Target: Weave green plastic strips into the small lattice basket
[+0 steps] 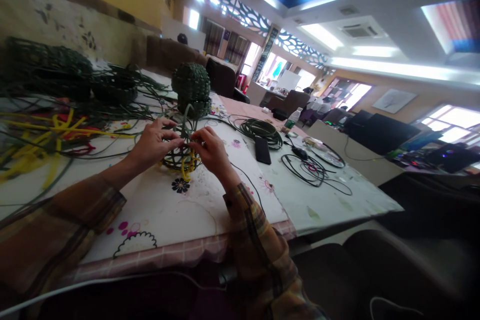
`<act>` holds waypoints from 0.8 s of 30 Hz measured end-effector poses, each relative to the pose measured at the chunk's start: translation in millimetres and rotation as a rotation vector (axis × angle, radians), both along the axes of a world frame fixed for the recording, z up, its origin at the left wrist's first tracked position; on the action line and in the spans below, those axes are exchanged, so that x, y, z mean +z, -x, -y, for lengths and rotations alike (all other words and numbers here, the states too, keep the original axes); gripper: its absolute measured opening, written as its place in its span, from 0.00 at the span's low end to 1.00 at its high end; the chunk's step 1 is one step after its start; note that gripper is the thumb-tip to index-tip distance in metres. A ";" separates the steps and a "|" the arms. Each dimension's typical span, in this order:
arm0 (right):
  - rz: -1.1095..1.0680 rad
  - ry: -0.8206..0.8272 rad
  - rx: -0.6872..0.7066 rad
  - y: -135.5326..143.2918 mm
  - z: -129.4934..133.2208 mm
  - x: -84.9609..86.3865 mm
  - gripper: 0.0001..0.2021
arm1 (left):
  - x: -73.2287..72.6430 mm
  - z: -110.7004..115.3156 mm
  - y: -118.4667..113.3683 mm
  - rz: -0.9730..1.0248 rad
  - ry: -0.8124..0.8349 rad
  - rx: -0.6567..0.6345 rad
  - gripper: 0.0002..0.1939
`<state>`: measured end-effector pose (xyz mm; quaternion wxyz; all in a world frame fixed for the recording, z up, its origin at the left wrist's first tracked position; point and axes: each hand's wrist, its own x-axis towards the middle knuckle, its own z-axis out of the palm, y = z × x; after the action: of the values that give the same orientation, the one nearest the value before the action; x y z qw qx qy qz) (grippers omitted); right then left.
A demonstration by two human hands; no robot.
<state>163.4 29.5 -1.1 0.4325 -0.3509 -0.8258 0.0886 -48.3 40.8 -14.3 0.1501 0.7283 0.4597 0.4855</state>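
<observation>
In front of me on the table is a small, open-weave dark green basket (pixel 172 161), with a yellow strip (pixel 185 167) looped on its near side. My left hand (pixel 155 141) is at its upper left, thumb and fingers closing on the rim. From the right, my right hand (pixel 210 149) pinches at the same rim with bent fingers. A pale green weaving strip (pixel 185 119) bends upward between both hands. The exact spot where the fingertips meet the strip and rim is partly hidden.
Behind the basket stands a finished-looking green woven piece (pixel 191 82). Yellow strips (pixel 33 145) and dark woven pieces (pixel 48 67) crowd the left. To the right lie a coil of green strip (pixel 262 130), a phone (pixel 262 150), black cable (pixel 311 170) and a bottle (pixel 293 119).
</observation>
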 end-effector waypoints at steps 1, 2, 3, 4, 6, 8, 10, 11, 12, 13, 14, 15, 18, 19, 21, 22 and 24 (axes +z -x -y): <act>0.019 0.019 -0.007 -3.2 -0.2 2.6 0.03 | -0.2 0.0 0.1 -0.002 -0.005 0.001 0.21; 0.045 0.035 -0.018 -6.1 -0.3 4.9 0.04 | -0.4 0.2 0.3 -0.004 -0.011 0.003 0.21; 0.075 0.048 -0.033 -8.4 -0.1 6.9 0.05 | -0.6 0.5 0.3 -0.009 -0.020 0.003 0.21; 0.106 0.058 -0.048 -10.0 0.5 8.8 0.06 | -0.9 0.8 0.2 -0.015 -0.027 0.000 0.20; 0.156 0.059 -0.082 -10.7 3.5 12.3 0.08 | -1.7 1.5 -0.7 -0.033 -0.039 -0.009 0.20; 0.163 0.041 -0.128 -7.9 8.8 15.5 0.09 | -3.0 1.7 -2.7 -0.066 -0.053 -0.008 0.18; 0.116 0.035 -0.159 -2.7 15.1 18.0 0.10 | -5.0 1.4 -5.3 -0.104 -0.072 0.005 0.17; 0.074 0.046 -0.160 0.1 18.0 19.0 0.11 | -6.1 1.2 -6.5 -0.123 -0.084 0.012 0.17; 0.023 0.067 -0.153 2.6 20.3 19.6 0.11 | -7.3 1.0 -7.6 -0.136 -0.099 0.020 0.16; -0.032 0.105 -0.140 4.5 21.9 19.8 0.12 | -8.4 0.9 -8.3 -0.145 -0.114 0.029 0.16; -0.093 0.167 -0.125 5.7 22.6 19.8 0.13 | -9.4 0.9 -8.8 -0.149 -0.126 0.041 0.15; -0.159 0.256 -0.108 5.9 22.4 19.6 0.14 | -10.3 1.0 -9.0 -0.151 -0.135 0.056 0.14; -0.295 0.604 -0.064 2.3 18.9 18.5 0.15 | -11.9 2.4 -8.7 -0.150 -0.139 0.118 0.12; -0.293 0.684 -0.057 0.0 17.6 18.4 0.14 | -12.1 3.2 -8.8 -0.153 -0.136 0.132 0.12; -0.222 0.719 -0.065 -5.1 15.8 19.0 0.12 | -12.2 5.4 -10.0 -0.160 -0.137 0.146 0.12; -0.180 0.700 -0.070 -7.7 15.5 19.5 0.11 | -12.2 6.7 -11.1 -0.164 -0.141 0.145 0.12; -0.132 0.695 -0.056 -12.8 15.9 20.8 0.11 | -12.2 9.6 -13.7 -0.169 -0.153 0.142 0.12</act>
<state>176.2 13.6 19.7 0.3422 -0.4930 -0.7067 0.3748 -34.6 31.2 -26.4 0.0202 0.7413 0.4830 0.4656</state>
